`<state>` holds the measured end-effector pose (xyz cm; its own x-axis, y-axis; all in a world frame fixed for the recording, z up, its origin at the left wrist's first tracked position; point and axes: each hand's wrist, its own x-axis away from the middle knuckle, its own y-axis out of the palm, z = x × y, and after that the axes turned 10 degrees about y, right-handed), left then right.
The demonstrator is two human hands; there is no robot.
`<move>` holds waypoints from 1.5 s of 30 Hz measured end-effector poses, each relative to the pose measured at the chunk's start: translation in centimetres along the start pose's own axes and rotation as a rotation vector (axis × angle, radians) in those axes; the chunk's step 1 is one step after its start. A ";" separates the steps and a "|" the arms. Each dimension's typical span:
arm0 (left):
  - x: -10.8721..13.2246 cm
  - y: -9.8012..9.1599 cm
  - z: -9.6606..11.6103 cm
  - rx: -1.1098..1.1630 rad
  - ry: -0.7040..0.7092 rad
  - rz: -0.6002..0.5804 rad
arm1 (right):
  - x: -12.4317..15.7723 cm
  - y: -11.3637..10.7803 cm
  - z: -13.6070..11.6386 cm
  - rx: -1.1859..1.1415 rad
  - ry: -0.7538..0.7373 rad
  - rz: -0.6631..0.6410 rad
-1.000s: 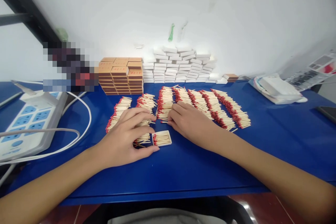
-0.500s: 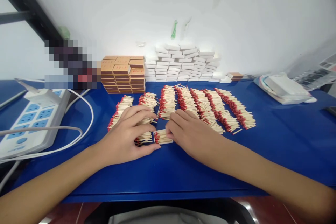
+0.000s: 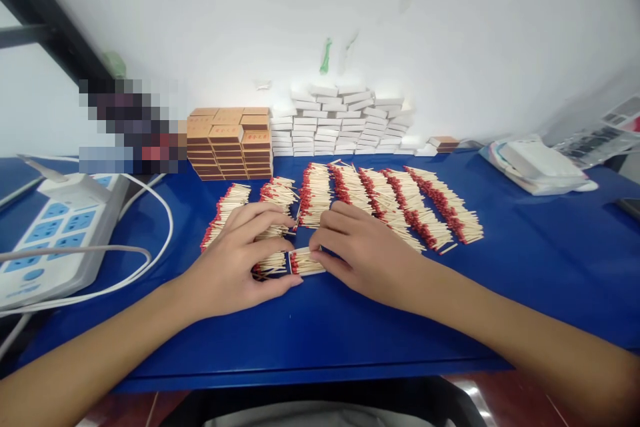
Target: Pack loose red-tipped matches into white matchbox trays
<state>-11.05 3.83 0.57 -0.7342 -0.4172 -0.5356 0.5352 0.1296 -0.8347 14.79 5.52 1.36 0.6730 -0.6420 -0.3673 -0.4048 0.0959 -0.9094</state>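
On the blue counter (image 3: 350, 327), the left hand (image 3: 235, 260) is resting curled over a matchstick row (image 3: 273, 230), thumb bracing the near edge of the small white tray (image 3: 306, 261) of matches. The right hand (image 3: 363, 250) is pinching the tray's right end with bent fingers. I'd judge the filling step is underway, and next calls for squaring the sticks before sleeving.

A pixelated patch (image 3: 133, 127) at ten o'clock hides whatever stands there. The left hand (image 3: 235, 267) covers the near end of a match row (image 3: 273, 227); the right hand (image 3: 367, 253) hides the right end of the small tray (image 3: 304, 261). The power strip (image 3: 50, 233) and both forearms run off the frame's edge. Print on the brown boxes (image 3: 230, 143) is too small to read.
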 end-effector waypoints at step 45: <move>0.0 -0.1 0.1 0.016 -0.004 0.009 | -0.4 0.0 1.7 0.205 0.121 -0.141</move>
<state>-11.10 3.68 0.68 -0.7280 -0.4195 -0.5423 0.5482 0.1190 -0.8279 15.58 7.11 1.15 0.6301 -0.7448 -0.2196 -0.1702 0.1435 -0.9749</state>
